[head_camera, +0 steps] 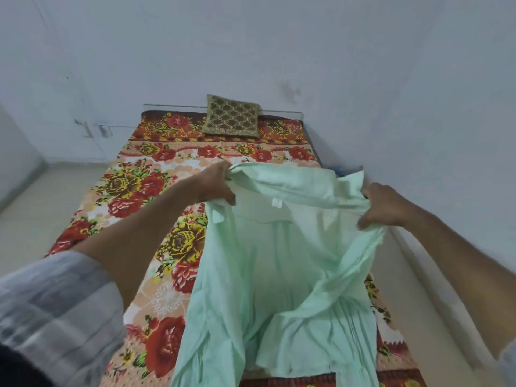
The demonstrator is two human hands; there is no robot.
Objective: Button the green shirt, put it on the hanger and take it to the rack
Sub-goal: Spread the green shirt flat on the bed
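The pale green shirt (pixel 282 275) hangs open in front of me above the bed, its inside facing me, with a small white label under the collar. My left hand (pixel 216 184) grips the shirt's left shoulder near the collar. My right hand (pixel 384 205) grips the right shoulder, fabric bunched in its fingers. The front panels hang loose and apart down to the near edge of the bed. No hanger or rack is in view.
A bed with a red and yellow floral sheet (pixel 139 196) lies beneath the shirt. A gold patterned cushion (pixel 232 115) leans on the far wall. Pale walls stand behind and to the right; beige floor (pixel 33 208) runs along the left.
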